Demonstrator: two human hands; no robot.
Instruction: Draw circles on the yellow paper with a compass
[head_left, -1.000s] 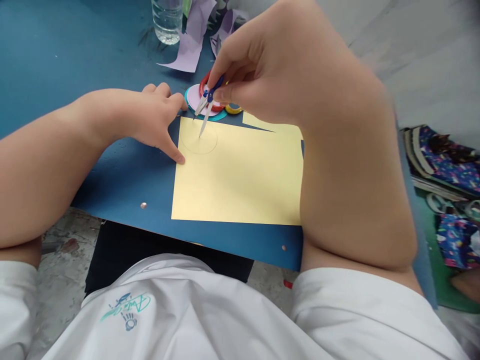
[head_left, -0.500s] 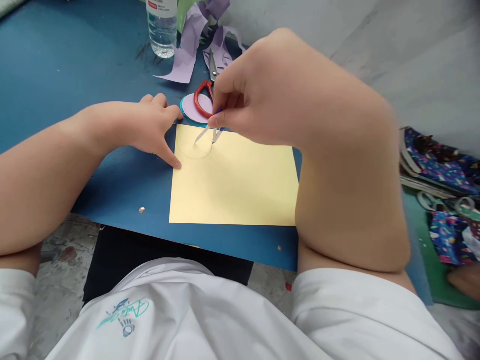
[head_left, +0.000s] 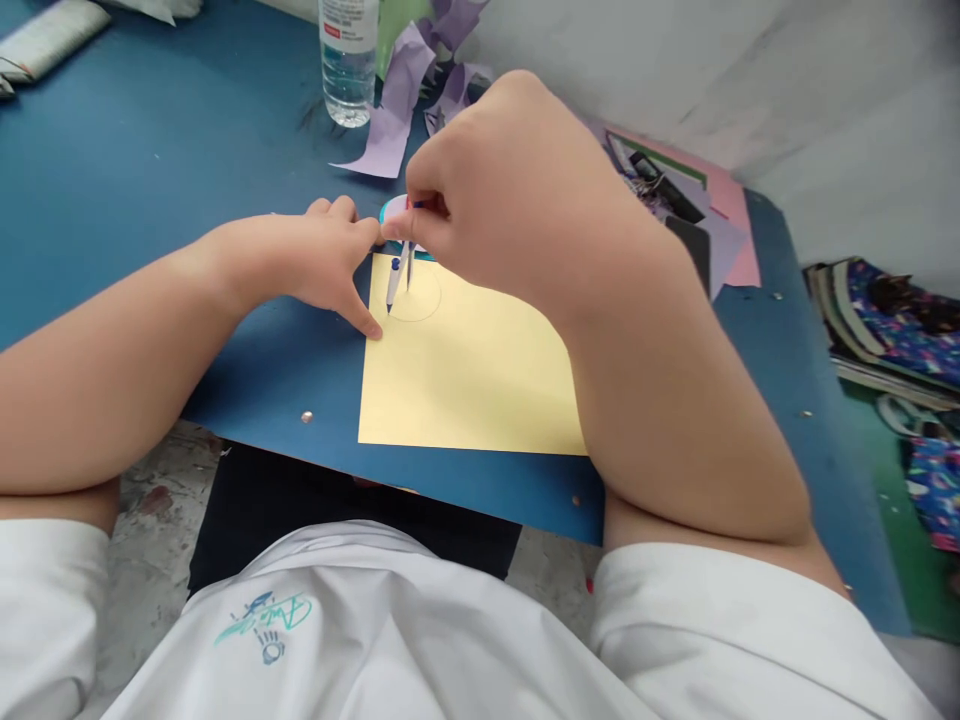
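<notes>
Head view: pinched the compass [head_left: 393, 283] shut between the right fingers [head_left: 409, 226], pointing down onto the yellow paper [head_left: 472, 370] below them; spread the left fingers [head_left: 363, 313] wide, holding nothing, against the paper's left edge; showed a bottle [head_left: 349, 65] beyond them on the worktop [head_left: 217, 130].

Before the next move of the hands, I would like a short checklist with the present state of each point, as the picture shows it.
1. Right hand holds the blue-and-white drawing compass: ok.
2. Left hand rests its thumb on the left edge of the yellow rectangular paper sheet: ok.
3. Thin drawn circle is fully closed: cannot tell, its upper part is too faint.
4. Whole sheet is in view: not ok, the right forearm hides its right part.
5. Clear plastic bottle stands upright, apart from the sheet: ok.
</notes>
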